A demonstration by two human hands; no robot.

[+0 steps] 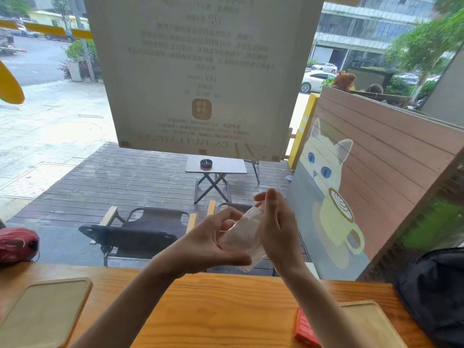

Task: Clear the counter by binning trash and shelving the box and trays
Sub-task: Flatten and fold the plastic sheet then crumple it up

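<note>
We are holding a crumpled clear plastic wrapper (242, 234) up in the air above the far edge of the wooden counter (221, 310). It is looking thin, wrinkled and see-through, with a faint whitish sheen. Our left hand (213, 243) is pinching its near side with curled fingers, and our right hand (275, 223) is pressing against its far side, fingers upright. On the counter, one pale wooden tray (42, 312) is lying at its left end, another tray (371, 325) at its right, with a red box (305, 330) touching that one.
</note>
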